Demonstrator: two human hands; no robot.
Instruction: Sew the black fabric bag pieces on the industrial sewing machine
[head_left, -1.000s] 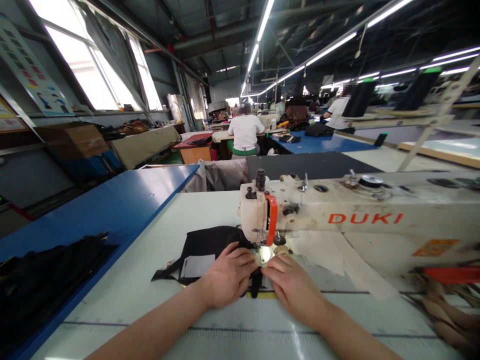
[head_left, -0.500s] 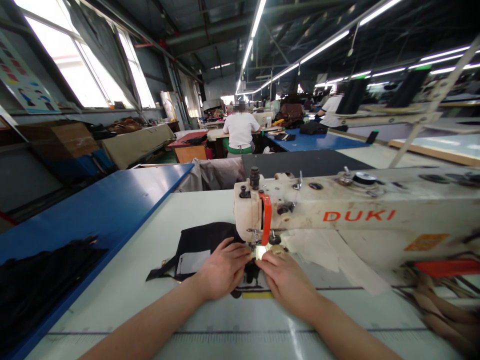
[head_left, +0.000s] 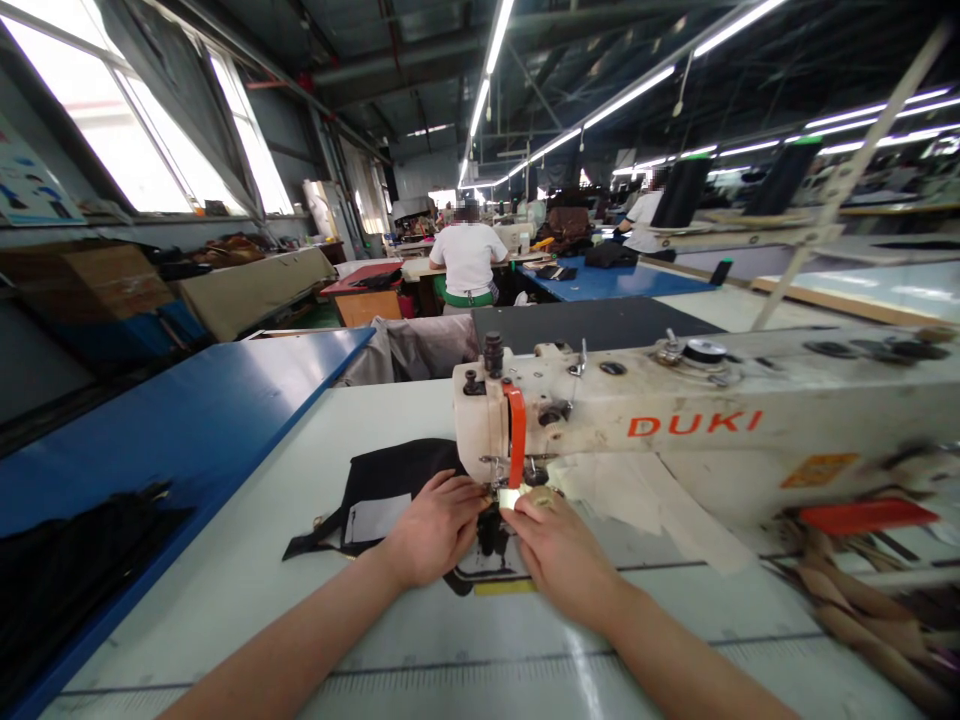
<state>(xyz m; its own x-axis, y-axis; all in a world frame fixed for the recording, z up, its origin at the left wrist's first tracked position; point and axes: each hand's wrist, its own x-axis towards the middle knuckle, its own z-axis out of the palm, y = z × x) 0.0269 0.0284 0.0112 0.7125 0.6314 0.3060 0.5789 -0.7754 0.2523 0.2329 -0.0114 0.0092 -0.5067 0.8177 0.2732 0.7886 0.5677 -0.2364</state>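
Note:
A black fabric piece (head_left: 397,462) with a pale grey rectangular patch (head_left: 379,518) lies left of the needle of a white sewing machine (head_left: 690,390). My left hand (head_left: 439,525) rests over its right edge, fingers together and bent, gripping the fabric close to the needle. My right hand (head_left: 562,545) is just right of the needle, thumb and fingers closed in a pinch at the lit spot. What lies between those fingertips is hidden. An orange guard (head_left: 516,435) hangs above the fingers. A zip edge shows at the fabric's lower left.
A blue table (head_left: 247,385) stands at left with dark fabric (head_left: 90,560) heaped on it. Pale sheets (head_left: 645,500) lie beneath the machine arm. Brown straps (head_left: 832,590) and a red piece (head_left: 870,515) are at right. A seated person (head_left: 469,258) works ahead.
The whole view has shifted slightly, so the machine and the hands appear a little further left. Both hands keep nearly the same place by the needle.

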